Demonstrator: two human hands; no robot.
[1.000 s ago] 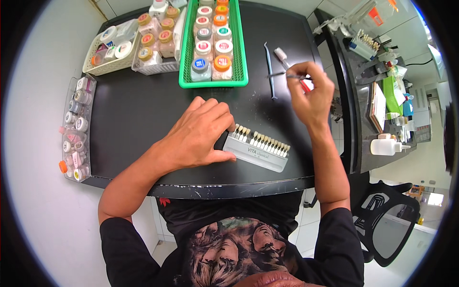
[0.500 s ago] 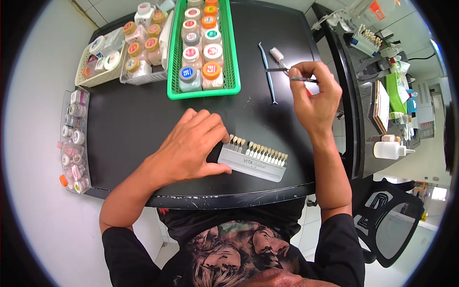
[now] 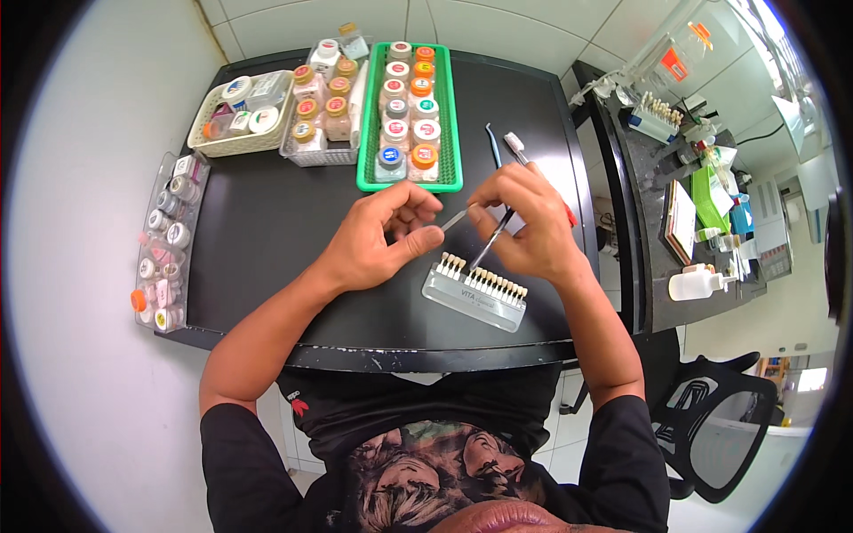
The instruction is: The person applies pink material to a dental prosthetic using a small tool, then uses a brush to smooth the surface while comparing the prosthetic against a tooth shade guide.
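Note:
My right hand is closed around a slim dark-handled tool, its silvery lower end slanting down toward the shade guide. A thin pale strip sticks out from the same hand's fingertips toward my left hand. My left hand is empty, fingers curled and thumb apart, close to the strip's end. Below both hands lies the grey tooth shade guide, with a row of tooth-coloured tabs and a gap among them. Beyond my right hand are a blue double-ended instrument and a toothbrush, both partly hidden.
A green basket of capped jars stands at the back. Left of it are a grey basket and a cream basket. A clear tray of small jars lines the left edge. A side counter with a white squeeze bottle is at right.
My left hand has let go of the shade guide and lifted away. My right hand has come left and nearer with the tool, close to my left hand. The view has shifted.

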